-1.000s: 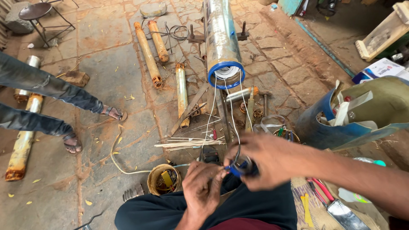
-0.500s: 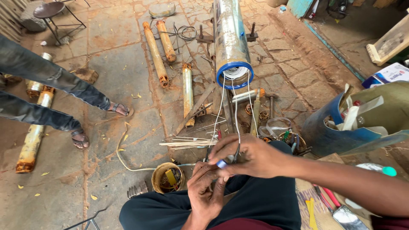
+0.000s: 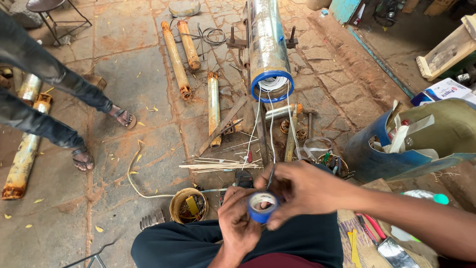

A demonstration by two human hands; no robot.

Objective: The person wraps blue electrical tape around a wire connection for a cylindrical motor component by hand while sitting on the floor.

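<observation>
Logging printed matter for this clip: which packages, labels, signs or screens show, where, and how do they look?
Cardboard box: far right edge, behind the blue bin; rectangular, white with blue and red print, partly cut off.
No signs or screens visible.

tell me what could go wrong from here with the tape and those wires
1. The wires run taut-looking from the cylinder to the hands; a tug might strain them where they leave its blue-rimmed end.
2. The tape roll is pinched between the left hand and right hand over the lap; if dropped, it could roll among the loose parts on the floor.
3. A bystander's sandalled foot is near the pipes, a possible trip hazard.
</observation>
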